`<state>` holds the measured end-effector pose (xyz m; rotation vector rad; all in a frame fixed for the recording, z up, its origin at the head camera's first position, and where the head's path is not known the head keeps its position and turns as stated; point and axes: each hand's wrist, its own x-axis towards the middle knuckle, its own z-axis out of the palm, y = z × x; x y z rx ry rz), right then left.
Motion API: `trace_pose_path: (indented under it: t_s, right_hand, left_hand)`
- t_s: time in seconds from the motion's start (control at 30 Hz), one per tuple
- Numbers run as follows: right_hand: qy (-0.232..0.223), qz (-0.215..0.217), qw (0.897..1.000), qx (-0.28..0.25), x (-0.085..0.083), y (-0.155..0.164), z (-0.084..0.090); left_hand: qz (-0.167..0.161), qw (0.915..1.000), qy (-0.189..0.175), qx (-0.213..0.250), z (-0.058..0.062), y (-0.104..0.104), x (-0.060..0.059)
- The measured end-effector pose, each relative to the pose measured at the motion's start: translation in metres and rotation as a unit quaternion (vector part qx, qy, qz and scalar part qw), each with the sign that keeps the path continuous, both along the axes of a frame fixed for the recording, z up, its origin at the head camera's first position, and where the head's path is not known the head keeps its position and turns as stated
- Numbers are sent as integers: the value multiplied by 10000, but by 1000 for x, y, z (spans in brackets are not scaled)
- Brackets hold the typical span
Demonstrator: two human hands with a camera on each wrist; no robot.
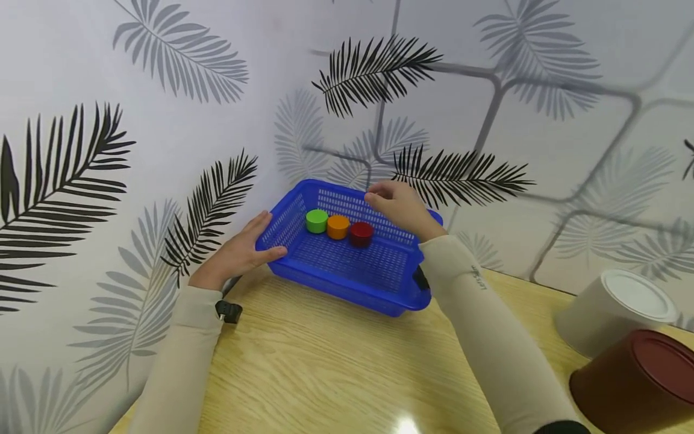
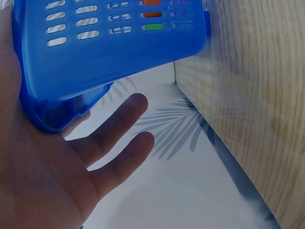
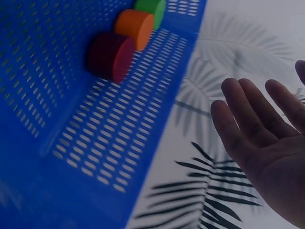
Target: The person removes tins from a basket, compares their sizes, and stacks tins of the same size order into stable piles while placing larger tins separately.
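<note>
Hands [image 1: 238, 252] [image 1: 400, 206] at basket [image 1: 341, 281], 3 cylinders [image 1: 338, 228] inside

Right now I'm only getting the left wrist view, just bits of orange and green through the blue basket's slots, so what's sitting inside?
Observer: The head view shows a row, left to right: a green cylinder, an orange cylinder and a dark red cylinder.
Operator: Is the right hand holding anything?
Observer: The right wrist view shows nothing in it.
Operator: And anything beyond the blue basket?
Observer: Yes, a white canister and a reddish-brown canister, both to its right in the head view.
</note>
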<state>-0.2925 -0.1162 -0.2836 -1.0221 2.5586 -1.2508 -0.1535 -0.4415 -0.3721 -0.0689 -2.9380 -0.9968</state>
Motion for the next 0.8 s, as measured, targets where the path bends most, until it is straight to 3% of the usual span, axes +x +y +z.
trace_pose_path:
  t_s: [0.13, 0.23, 0.33, 0.47, 0.53, 0.7, 0.8]
  right_hand:
    - [82, -199, 9991, 363, -27, -26, -19]
    - [270, -269, 9945, 977, -45, -41, -35]
    - [231, -201, 9816, 1883, -57, -49, -52]
    - [-203, -30, 9584, 2847, -61, -47, -70]
    - [-341, 12, 9535, 2994, -62, -46, -75]
    - [-687, -50, 9549, 2889, -61, -47, -76]
    - [-774, 64, 9467, 3127, -57, -47, -72]
  left_hand:
    - [40, 10000, 7, -33, 1, 1, 1]
    - [65, 10000, 29, -60, 2, 2, 3]
    - [86, 9999, -4, -53, 3, 4, 4]
    - [58, 9999, -79, -56, 4, 8, 4]
    - [66, 9999, -68, -55, 6, 9, 3]
    - [145, 9998, -69, -106, 7, 5, 2]
    - [134, 9997, -132, -153, 4, 2, 2]
